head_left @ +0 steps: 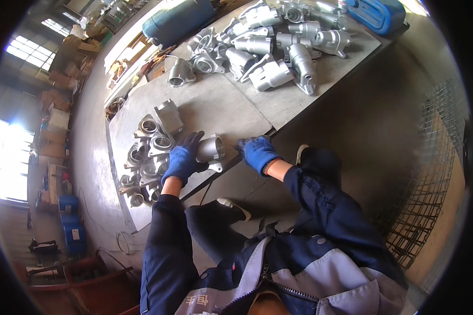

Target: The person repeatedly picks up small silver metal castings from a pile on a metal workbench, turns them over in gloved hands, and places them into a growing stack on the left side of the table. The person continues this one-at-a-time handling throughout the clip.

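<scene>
My left hand, in a blue glove, grips a silver cast metal fitting at the near edge of the grey work table. My right hand, also in a blue glove, rests at the table edge just right of the fitting, fingers curled; I cannot tell if it holds anything small. A row of similar metal fittings lies to the left of my left hand.
A large heap of the same metal castings covers the far end of the table. A blue drum and a blue canister stand beyond it. A wire mesh panel lies on the floor at the right. Blue containers sit far left.
</scene>
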A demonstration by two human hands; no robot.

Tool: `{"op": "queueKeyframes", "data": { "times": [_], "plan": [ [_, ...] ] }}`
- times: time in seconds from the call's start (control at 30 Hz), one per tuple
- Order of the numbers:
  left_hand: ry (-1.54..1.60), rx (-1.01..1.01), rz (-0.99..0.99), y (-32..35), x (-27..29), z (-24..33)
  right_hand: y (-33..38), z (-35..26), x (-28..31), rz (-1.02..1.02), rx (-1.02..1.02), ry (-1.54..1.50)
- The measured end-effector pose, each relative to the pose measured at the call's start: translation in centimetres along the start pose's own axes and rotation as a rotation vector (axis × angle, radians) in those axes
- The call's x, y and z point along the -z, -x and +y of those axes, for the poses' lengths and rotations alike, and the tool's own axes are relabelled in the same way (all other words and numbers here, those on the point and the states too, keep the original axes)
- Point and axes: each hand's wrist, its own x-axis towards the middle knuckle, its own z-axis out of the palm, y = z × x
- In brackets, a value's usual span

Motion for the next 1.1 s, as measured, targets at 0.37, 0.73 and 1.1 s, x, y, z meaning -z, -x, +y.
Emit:
{"op": "queueKeyframes", "data": {
  "times": [0.37, 0.73, 1.1],
  "plan": [
    [0.165, 0.05, 0.052, -0.3, -2.2, 0.8, -0.4, -3.9, -4.1, -0.112, 0.014, 0.281],
    [0.153, -0.01, 0.04, -0.8, -1.4, 0.6, -1.1, -6.6, 7.9, -0.498, 0.053, -0.077],
    [0.217, -0.085, 0.066, -0.7, -1.4, 0.3, -6.5, -0.5, 2.4, -0.142, 0.178, 0.314]
  ]
}}
